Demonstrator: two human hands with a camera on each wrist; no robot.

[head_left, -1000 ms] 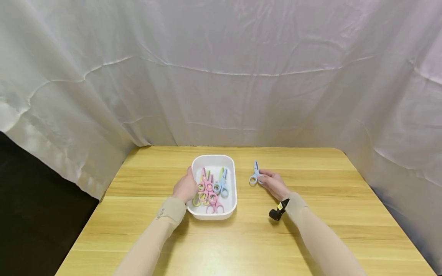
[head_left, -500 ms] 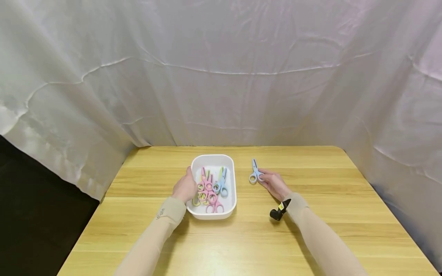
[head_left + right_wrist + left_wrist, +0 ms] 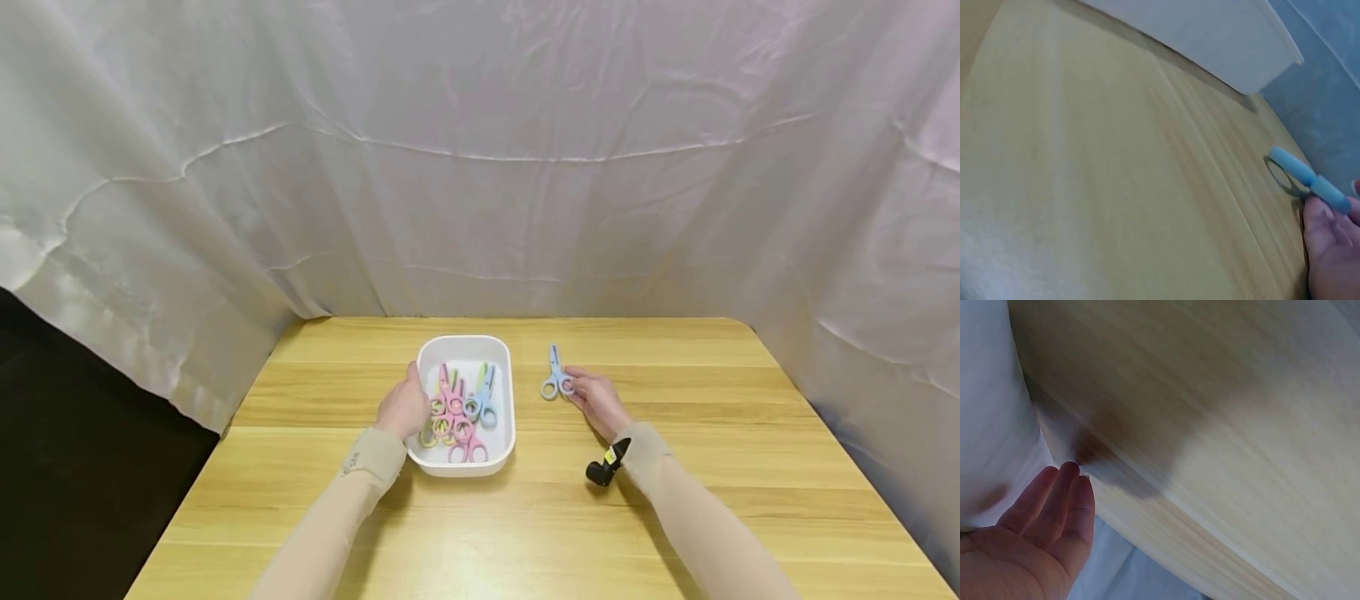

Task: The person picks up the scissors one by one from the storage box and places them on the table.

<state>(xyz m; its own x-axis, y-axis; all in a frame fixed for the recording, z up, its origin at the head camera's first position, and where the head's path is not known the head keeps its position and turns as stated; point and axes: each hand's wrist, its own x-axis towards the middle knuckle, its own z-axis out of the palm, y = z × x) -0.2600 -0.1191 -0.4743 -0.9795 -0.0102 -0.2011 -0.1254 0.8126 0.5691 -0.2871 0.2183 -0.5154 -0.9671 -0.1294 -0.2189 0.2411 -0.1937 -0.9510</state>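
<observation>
A light-blue pair of scissors stands blades away from me, right of the white box. Its right handle ring is pinched by my right hand; the right wrist view shows the handles edge-on, low over the table, with the fingertips on one ring. My left hand touches the box's left side. In the left wrist view its fingers are extended along the outer wall; the thumb is hidden there. Several pink scissors, blue scissors and some yellow-green ones lie overlapping in the box.
The wooden table reaches back to a pale hanging curtain, which also closes off both sides. A black wrist camera sticks out from the right cuff. A dark area lies beyond the table's left edge.
The blue scissors have turned slightly in my right hand, with the blades shifting a little away from me. My left hand and the box stay in place.
</observation>
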